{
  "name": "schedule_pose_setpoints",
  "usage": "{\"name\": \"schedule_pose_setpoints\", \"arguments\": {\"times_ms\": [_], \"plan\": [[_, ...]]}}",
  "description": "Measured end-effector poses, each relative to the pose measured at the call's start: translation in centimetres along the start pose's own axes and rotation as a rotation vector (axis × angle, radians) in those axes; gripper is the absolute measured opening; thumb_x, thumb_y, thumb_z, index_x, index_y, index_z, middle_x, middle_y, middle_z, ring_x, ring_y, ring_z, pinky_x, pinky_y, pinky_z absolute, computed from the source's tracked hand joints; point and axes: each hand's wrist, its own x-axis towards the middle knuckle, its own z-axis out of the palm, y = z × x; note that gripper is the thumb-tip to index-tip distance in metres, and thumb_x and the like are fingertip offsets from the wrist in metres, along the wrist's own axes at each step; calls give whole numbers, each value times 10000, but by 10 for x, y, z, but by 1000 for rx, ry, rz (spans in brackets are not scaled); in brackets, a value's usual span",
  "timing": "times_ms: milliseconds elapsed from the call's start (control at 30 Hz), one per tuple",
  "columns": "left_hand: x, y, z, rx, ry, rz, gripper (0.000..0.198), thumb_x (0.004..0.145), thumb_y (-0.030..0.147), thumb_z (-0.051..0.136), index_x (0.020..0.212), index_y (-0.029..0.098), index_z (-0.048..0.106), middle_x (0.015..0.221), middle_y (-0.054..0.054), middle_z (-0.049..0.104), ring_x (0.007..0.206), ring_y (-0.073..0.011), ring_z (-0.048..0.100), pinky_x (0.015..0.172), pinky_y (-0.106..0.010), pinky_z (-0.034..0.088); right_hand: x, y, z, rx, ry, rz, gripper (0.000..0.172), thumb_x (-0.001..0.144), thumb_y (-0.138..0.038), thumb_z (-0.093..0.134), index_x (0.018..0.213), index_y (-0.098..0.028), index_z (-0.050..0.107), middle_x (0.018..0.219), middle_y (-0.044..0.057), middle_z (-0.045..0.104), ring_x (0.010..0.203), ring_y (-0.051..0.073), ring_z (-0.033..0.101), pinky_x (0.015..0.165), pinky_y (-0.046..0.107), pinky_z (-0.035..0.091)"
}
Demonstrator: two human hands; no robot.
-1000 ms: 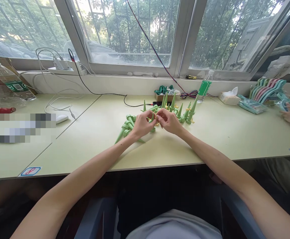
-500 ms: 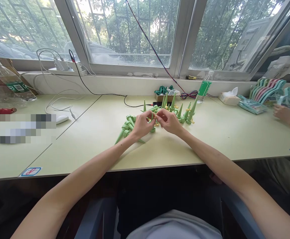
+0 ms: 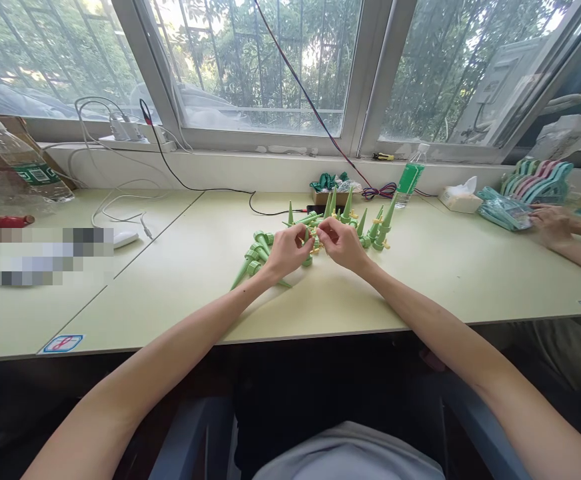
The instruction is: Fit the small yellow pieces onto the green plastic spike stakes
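Note:
My left hand [image 3: 290, 250] is closed around a green plastic plant-watering spike [image 3: 308, 261], whose lower end shows below the fingers. Just to its right, my right hand [image 3: 343, 243] is pinched, its fingertips near the spike's upper part; whatever is in them is too small to make out. Several more green spikes [image 3: 254, 252] lie in a heap left of my left hand. Behind and right of my hands, other green spikes [image 3: 384, 227] stand point up, some with small yellow valve pieces [image 3: 386, 245] at their sides.
A small cardboard box [image 3: 338, 198] stands behind the spikes, near a green-labelled bottle [image 3: 410, 177] and a tissue box [image 3: 460, 198]. At the right, another person's hands [image 3: 550, 225] touch bagged hangers [image 3: 505, 209]. Cables [image 3: 125, 207] and a second bottle [image 3: 33, 170] occupy the left.
My right hand has drawn slightly right, widening the gap between my fingertips. My left hand stays almost in place. The other person's hands have moved left onto the bagged hangers.

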Motion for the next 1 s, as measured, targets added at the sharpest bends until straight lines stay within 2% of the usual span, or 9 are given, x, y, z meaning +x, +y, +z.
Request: {"name": "schedule_pose_setpoints", "arguments": {"times_ms": [400, 533, 667, 833, 1000], "plan": [[-1, -9, 3, 23, -199, -12, 164, 803, 327, 634, 716, 191, 607, 630, 14, 595, 575, -130, 482, 579, -282, 378, 1, -1, -1, -6, 48, 8, 234, 950, -420, 482, 857, -212, 533, 730, 23, 593, 628, 148, 530, 594, 274, 406], [-1, -8, 3, 40, -220, -13, 142, 799, 314, 638, 726, 193, 613, 612, 20, 579, 565, -130, 476, 581, -285, 377, 1, 1, 0, -21, 39, 11, 237, 955, -420, 480, 884, -208, 555, 715, 19, 587, 631, 150, 530, 606, 273, 410], [0, -7, 3, -4, -194, -2, 123, 799, 291, 630, 733, 189, 607, 622, 21, 584, 571, -124, 473, 588, -278, 388, 1, 4, 1, -29, 21, 16, 230, 952, -412, 490, 889, -205, 567, 706, 14, 583, 620, 146, 516, 612, 274, 412], [0, -4, 3, -62, -81, -12, 109, 796, 260, 612, 724, 179, 614, 621, 20, 578, 570, -111, 461, 578, -264, 389, 2, 4, 1, -12, 21, 5, 230, 958, -402, 488, 880, -202, 568, 703, 13, 581, 621, 143, 513, 608, 270, 407], [0, -5, 2, -116, -7, -25, 122, 809, 291, 620, 792, 171, 635, 679, 7, 617, 570, -105, 482, 576, -255, 414, 2, 5, 2, 6, 32, -13, 228, 954, -394, 499, 855, -199, 564, 676, 5, 559, 608, 137, 492, 595, 268, 391]]}}
